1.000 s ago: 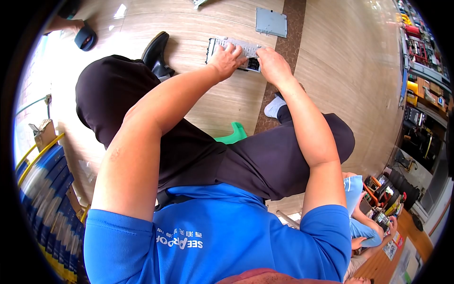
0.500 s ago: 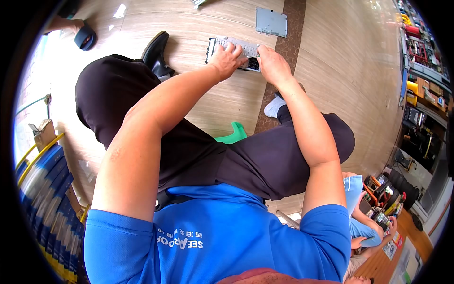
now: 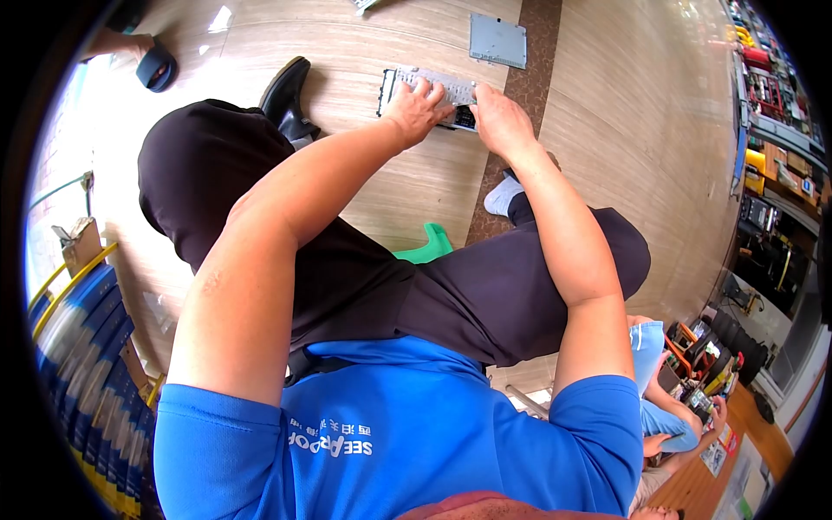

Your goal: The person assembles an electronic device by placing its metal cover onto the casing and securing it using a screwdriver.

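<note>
On the floor in front of me lies a rectangular device with a dark frame. A light grey plate with a pattern of small marks or holes covers its far part, and a dark inside shows at the near right. My left hand rests on the plate with its fingers spread. Around the plate's right end, my right hand has its fingers closed; the fingertips are partly hidden. A flat grey panel lies on the floor just beyond, to the right.
A green plastic piece, perhaps a stool, shows between my legs. At the left stands a rack of blue items. Shelves of goods line the right side. Another person's arm is at the lower right; a sandalled foot is at upper left.
</note>
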A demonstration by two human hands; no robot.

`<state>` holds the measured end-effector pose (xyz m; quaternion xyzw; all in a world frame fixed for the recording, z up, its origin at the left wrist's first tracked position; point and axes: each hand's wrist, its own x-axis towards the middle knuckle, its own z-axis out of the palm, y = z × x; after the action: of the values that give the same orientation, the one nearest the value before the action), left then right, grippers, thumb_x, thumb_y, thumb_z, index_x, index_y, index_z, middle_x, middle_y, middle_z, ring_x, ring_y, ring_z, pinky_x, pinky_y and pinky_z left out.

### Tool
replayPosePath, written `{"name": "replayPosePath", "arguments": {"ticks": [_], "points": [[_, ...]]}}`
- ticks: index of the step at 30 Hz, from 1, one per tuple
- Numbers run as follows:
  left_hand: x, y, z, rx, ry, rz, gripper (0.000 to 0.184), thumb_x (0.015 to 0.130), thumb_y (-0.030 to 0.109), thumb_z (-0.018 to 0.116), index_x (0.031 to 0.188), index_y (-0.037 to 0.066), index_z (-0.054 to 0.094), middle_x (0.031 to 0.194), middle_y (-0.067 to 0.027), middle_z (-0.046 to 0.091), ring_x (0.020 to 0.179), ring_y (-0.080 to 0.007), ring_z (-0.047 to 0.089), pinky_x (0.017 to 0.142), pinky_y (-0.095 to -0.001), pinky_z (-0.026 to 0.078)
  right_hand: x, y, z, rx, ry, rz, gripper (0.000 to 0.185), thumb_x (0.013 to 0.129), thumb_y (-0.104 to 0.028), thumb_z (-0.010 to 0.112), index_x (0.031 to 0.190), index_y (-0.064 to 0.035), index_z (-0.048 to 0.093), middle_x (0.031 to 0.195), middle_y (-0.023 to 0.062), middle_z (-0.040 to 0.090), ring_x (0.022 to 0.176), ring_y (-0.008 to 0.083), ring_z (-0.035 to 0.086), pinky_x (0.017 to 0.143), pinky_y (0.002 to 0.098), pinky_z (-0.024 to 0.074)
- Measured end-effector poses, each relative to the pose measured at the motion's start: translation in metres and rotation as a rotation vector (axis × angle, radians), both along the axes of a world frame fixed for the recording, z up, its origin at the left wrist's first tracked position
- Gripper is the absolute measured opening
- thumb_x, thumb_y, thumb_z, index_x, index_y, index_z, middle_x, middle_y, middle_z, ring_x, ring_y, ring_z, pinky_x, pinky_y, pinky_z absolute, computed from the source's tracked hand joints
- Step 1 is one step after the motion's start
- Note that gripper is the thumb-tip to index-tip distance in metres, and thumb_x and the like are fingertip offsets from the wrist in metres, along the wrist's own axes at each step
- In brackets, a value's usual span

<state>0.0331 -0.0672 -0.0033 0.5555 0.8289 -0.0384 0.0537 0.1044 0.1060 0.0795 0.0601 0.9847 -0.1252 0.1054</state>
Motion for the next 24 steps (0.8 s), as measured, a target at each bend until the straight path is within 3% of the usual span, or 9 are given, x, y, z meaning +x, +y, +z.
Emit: {"name": "replayPosePath", "arguments": {"ticks": [4,6,12,22,24], "points": [[0.0,0.0,0.0,0.002,0.011,0.001,0.049,0.096,0.025,0.051,0.145,0.032,0.051,0.145,-0.011,0.042,0.127,-0.0339,0.044,0.094,-0.0508,0.044,-0.003,-0.006,0.011,0.047,-0.071,-0.013,0.02,0.094,-0.017,0.062,0.104,-0.0026,0.052,0.102,0.0231,0.066,0.093,0.0444,0.065,0.077,0.0536,0.0511],[0.0,0.0,-0.001,0.001,0.016,-0.001,0.049,0.097,0.025,0.051,0.145,0.032,0.051,0.145,-0.0109,0.042,0.128,-0.0338,0.044,0.095,-0.0509,0.044,-0.005,-0.006,0.011,0.074,-0.085,0.045,0.015,0.094,-0.013,0.053,0.103,-0.0012,0.054,0.102,0.0248,0.067,0.095,0.0409,0.068,0.08,0.0506,0.0552],[0.001,0.0,0.002,-0.018,0.011,0.007,0.049,0.097,0.025,0.051,0.145,0.033,0.051,0.145,-0.0104,0.042,0.128,-0.0333,0.043,0.095,-0.051,0.043,-0.001,-0.003,0.003,0.014,0.002,0.094,0.014,0.092,-0.009,0.048,0.103,-0.0036,0.055,0.104,0.0214,0.066,0.097,0.0403,0.067,0.081,0.0501,0.0544],[0.001,0.0,-0.002,0.002,0.037,0.0,0.048,0.097,0.025,0.051,0.144,0.033,0.051,0.145,-0.0109,0.042,0.127,-0.0339,0.044,0.093,-0.0509,0.045,0.0,-0.001,0.002,-0.081,0.116,0.196,0.011,0.092,-0.011,0.053,0.101,-0.0055,0.057,0.101,0.0204,0.066,0.096,0.0396,0.066,0.08,0.0501,0.0539],[0.001,-0.001,-0.002,0.012,0.034,0.0,0.048,0.096,0.025,0.051,0.144,0.033,0.052,0.144,-0.0109,0.043,0.126,-0.0338,0.044,0.093,-0.0509,0.045,-0.002,-0.009,0.013,-0.003,-0.061,-0.016,0.015,0.093,-0.018,0.06,0.1,-0.0045,0.058,0.094,0.0216,0.069,0.091,0.0411,0.068,0.077,0.0515,0.0542]]}}
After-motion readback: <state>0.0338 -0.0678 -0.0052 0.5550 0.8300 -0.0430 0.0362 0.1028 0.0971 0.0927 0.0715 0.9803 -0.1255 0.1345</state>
